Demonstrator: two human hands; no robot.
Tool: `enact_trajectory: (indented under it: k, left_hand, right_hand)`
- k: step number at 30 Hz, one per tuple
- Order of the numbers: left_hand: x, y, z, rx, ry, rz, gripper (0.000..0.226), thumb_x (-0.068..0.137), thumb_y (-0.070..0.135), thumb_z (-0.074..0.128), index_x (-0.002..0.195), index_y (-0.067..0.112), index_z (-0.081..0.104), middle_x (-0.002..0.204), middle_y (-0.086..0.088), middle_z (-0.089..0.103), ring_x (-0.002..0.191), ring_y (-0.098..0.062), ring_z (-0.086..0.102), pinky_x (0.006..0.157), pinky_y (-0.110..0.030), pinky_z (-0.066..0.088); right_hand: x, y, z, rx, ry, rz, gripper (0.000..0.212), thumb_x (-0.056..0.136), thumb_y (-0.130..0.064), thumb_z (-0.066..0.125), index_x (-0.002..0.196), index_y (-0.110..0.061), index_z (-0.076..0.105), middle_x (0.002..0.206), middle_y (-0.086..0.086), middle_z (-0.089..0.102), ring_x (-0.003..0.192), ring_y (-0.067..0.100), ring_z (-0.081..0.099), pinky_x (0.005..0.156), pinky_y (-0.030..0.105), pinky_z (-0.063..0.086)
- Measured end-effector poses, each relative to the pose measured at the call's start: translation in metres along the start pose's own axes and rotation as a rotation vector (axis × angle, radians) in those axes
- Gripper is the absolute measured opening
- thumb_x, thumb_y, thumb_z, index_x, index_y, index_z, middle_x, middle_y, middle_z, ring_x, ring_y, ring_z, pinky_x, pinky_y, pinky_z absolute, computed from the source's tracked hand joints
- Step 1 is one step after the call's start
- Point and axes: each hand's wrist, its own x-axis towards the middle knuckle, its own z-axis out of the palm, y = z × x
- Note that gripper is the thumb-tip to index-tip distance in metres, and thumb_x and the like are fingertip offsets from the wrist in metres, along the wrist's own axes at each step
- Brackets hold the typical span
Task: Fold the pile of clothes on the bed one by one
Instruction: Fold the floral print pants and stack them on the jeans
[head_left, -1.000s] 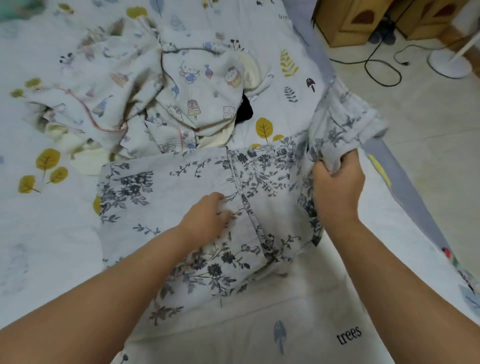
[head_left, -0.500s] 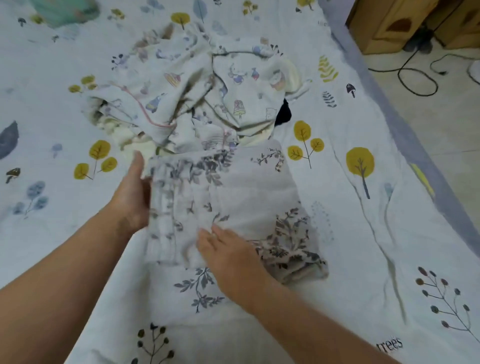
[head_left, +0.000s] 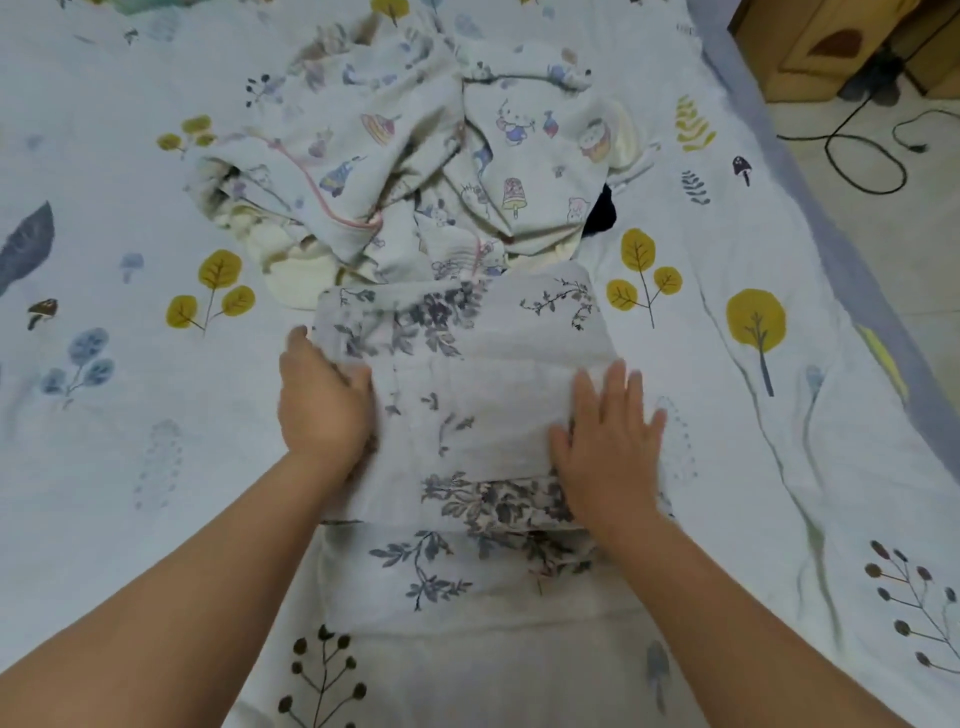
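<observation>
**Floral garment under both hands, pile behind**

We cannot see the left hand's (head_left: 324, 410) fingertips; they curl under the left edge of the grey floral garment (head_left: 467, 395), gripping it; our right hand (head_left: 605, 447) lies flat, fingers spread, pressing its right edge. The garment sits folded in layers on the bed (head_left: 104, 415), touching the crumpled cartoon-print pile (head_left: 415, 171) behind; a dark item (head_left: 600, 210) is mostly buried there.

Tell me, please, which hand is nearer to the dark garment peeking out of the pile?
Right. The right hand lies flat on the floral garment, below the dark garment; the left hand grips the floral garment's far left edge, farther away.
</observation>
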Motion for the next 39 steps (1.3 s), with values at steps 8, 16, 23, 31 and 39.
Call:
enact_trajectory:
  k: [8, 16, 23, 31, 39]
  left_hand:
    - [-0.014, -0.017, 0.031, 0.571, -0.075, 0.626, 0.074, 0.086, 0.05, 0.035, 0.149, 0.017, 0.015, 0.157, -0.012, 0.001, 0.144, -0.032, -0.001, 0.111, -0.051, -0.012]
    - [0.009, -0.041, 0.066, 0.682, -0.312, 0.549, 0.069, 0.076, 0.066, -0.01, 0.137, 0.035, -0.023, 0.145, 0.004, -0.031, 0.135, -0.016, -0.031, 0.113, -0.05, -0.014]
    - [0.018, -0.025, 0.064, 0.787, -0.476, 0.478, 0.069, 0.093, 0.061, 0.012, 0.146, 0.03, -0.018, 0.154, -0.003, -0.025, 0.14, -0.024, -0.027, 0.113, -0.052, -0.013]
    - [-0.041, -0.062, 0.035, 0.712, -0.508, 0.718, 0.067, 0.096, 0.057, 0.005, 0.146, 0.016, 0.026, 0.151, -0.012, 0.029, 0.141, -0.032, 0.017, 0.11, -0.053, 0.011]
    - [-0.025, -0.039, 0.013, 0.373, -0.172, 0.271, 0.059, 0.085, 0.032, 0.046, 0.138, 0.006, 0.038, 0.145, -0.025, 0.031, 0.134, -0.04, 0.027, 0.11, -0.051, 0.026]
  right_hand:
    - [0.026, -0.004, -0.016, -0.009, 0.003, 0.003, 0.063, 0.099, -0.044, 0.023, 0.15, -0.022, -0.005, 0.157, 0.005, -0.016, 0.144, 0.025, -0.015, 0.115, 0.05, -0.001]
    - [0.091, 0.001, 0.031, -0.12, -0.059, -0.233, 0.068, 0.093, -0.061, 0.015, 0.14, -0.034, -0.026, 0.154, -0.003, -0.027, 0.142, 0.019, -0.024, 0.115, 0.051, -0.008]
    - [0.094, -0.005, 0.026, -0.11, -0.119, -0.209, 0.069, 0.095, -0.057, 0.022, 0.147, -0.031, -0.016, 0.155, -0.002, -0.025, 0.143, 0.022, -0.022, 0.115, 0.052, -0.006]
    - [0.021, 0.008, 0.032, -0.206, -0.139, -0.354, 0.068, 0.094, -0.048, -0.002, 0.145, -0.016, 0.029, 0.151, 0.015, 0.03, 0.14, 0.03, 0.025, 0.111, 0.056, 0.017]
    - [0.038, 0.02, -0.004, 0.176, 0.141, -0.177, 0.033, 0.088, -0.013, 0.05, 0.118, -0.003, 0.058, 0.123, 0.019, 0.054, 0.11, 0.037, 0.051, 0.09, 0.044, 0.044]
